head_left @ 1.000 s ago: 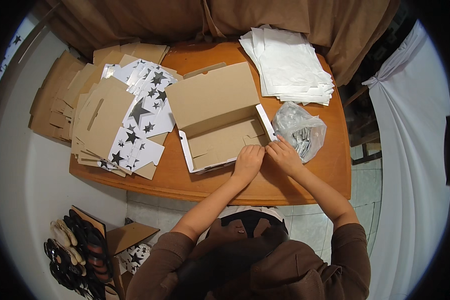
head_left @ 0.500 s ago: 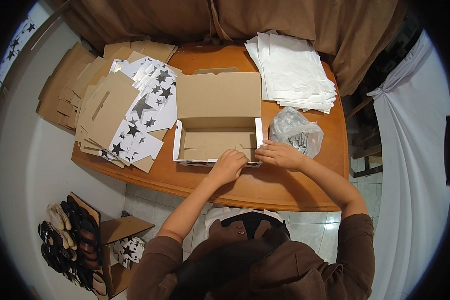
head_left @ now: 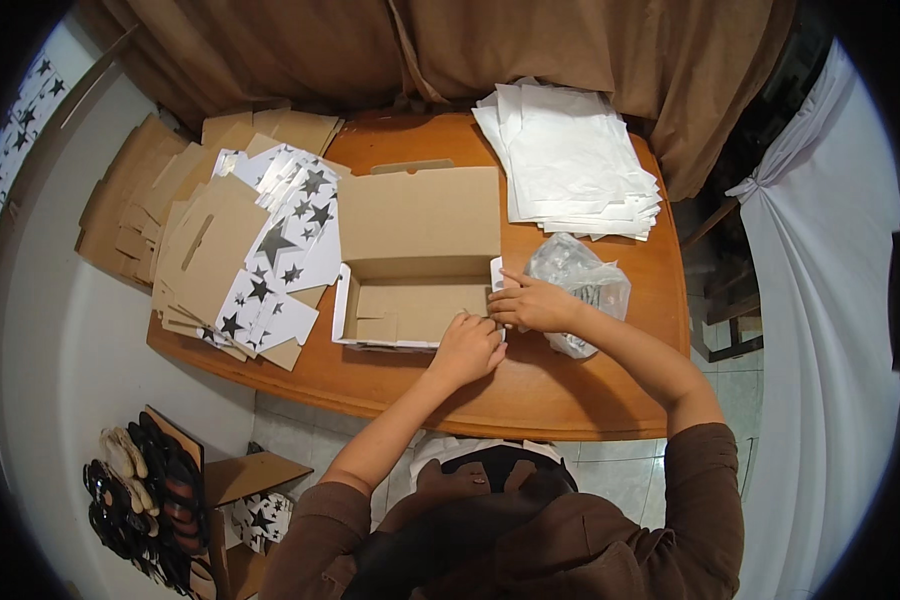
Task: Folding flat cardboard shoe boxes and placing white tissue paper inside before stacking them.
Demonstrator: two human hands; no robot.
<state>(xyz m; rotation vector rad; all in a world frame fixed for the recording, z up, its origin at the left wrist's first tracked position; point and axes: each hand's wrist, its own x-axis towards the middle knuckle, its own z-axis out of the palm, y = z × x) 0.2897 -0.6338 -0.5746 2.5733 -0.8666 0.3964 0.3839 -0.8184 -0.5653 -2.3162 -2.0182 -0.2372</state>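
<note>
A cardboard box (head_left: 420,210) with a plain brown inside and a white outside stands on the table, its lid raised at the back. My left hand (head_left: 470,348) is closed over the front wall near the right corner, fingertips reaching inside. At that same corner, my right hand (head_left: 533,302) grips the right side wall, with its index finger stretched along the white edge. The undersides of both hands are hidden. Just beyond my right hand lies a clear plastic bag (head_left: 570,262) of small grey pieces, partly covered by my right forearm.
Flat cardboard blanks (head_left: 210,235), some star-printed, are piled on the left of the wooden table (head_left: 390,388). White paper sheets (head_left: 570,160) are stacked at the back right. Brown curtains (head_left: 300,50) hang behind. Sandals (head_left: 160,480) are displayed at lower left.
The whole view has shifted slightly, so the table sits lower in it. My hands stay at the box's near right corner; the right index finger now points farther up the side wall.
</note>
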